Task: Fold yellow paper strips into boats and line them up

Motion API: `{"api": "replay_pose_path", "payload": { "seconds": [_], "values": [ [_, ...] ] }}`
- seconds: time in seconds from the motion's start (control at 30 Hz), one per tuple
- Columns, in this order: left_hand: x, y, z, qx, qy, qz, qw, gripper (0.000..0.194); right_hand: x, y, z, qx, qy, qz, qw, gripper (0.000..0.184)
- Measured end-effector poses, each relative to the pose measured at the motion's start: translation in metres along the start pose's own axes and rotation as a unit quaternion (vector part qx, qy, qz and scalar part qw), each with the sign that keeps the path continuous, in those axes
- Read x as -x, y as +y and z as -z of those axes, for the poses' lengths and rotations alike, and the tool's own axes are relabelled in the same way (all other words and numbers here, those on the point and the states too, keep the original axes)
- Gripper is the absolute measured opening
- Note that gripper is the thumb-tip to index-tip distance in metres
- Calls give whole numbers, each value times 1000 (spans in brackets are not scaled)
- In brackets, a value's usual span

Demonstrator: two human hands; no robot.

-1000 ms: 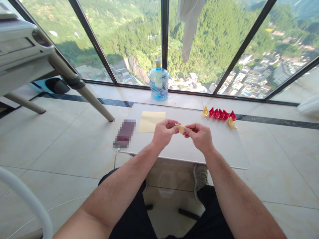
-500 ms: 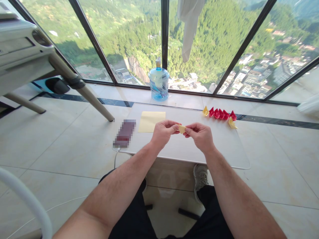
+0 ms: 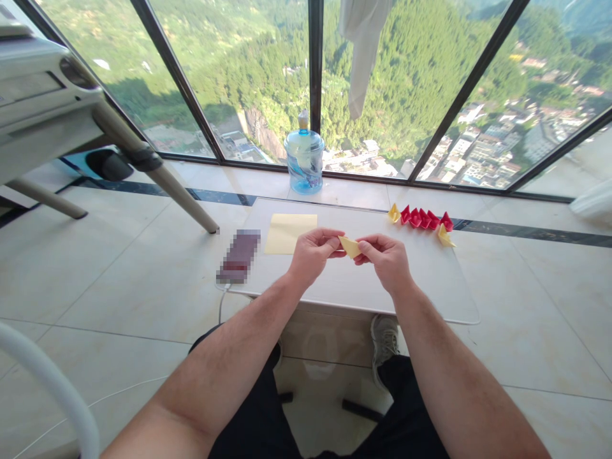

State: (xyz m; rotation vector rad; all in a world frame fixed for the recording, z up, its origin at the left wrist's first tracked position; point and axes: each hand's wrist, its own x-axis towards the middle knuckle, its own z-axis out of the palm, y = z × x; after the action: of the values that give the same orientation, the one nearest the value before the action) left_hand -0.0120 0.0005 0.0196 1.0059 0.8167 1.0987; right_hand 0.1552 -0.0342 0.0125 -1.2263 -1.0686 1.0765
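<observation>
Between my two hands, above the white low table (image 3: 344,280), is a small folded piece of yellow paper (image 3: 350,247). My left hand (image 3: 315,252) pinches its left end with thumb and fingers. On the other side, my right hand (image 3: 384,255) grips the right end, its thumb on top. Part of the paper is hidden by the fingers. A flat sheet of yellow paper (image 3: 287,233) lies to the left of my left hand. At the table's back right stand a row of red folded paper boats (image 3: 425,220) and two yellow ones, one yellow boat (image 3: 445,236) nearest me.
A blurred-out phone (image 3: 239,257) with a white cable lies at the table's left edge. Behind the table, a blue water jug (image 3: 305,162) stands by the window. A metal-legged piece of furniture (image 3: 157,169) is at left. My shoe (image 3: 385,338) is beneath the table.
More of the folded yellow paper now shows between my fingers, and its pointed shape is visible. My hands have shifted only slightly; the other things stay in place.
</observation>
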Motion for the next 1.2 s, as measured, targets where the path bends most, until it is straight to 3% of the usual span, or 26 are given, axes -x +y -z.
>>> {"api": "replay_pose_path", "payload": {
  "seconds": [0.23, 0.4, 0.53, 0.67, 1.2],
  "values": [
    [0, 2, -2, -23, 29, -14, 999, 25, 1, -2, 2, -61, -41, 1, 997, 28],
    [0, 2, -2, -42, 40, -26, 998, 18, 2, -4, -1, -14, -79, 53, 995, 36],
    [0, 0, -3, -58, 55, -21, 997, 18, 1, 0, -5, 33, -8, 56, 998, 32],
    [1, -1, -6, -62, 58, -14, 996, 20, 0, 5, -7, 42, 51, 26, 997, 40],
    [1, -2, -7, -46, 79, 1, 996, 17, 3, 2, -9, 69, 45, 38, 996, 44]
  ]
}}
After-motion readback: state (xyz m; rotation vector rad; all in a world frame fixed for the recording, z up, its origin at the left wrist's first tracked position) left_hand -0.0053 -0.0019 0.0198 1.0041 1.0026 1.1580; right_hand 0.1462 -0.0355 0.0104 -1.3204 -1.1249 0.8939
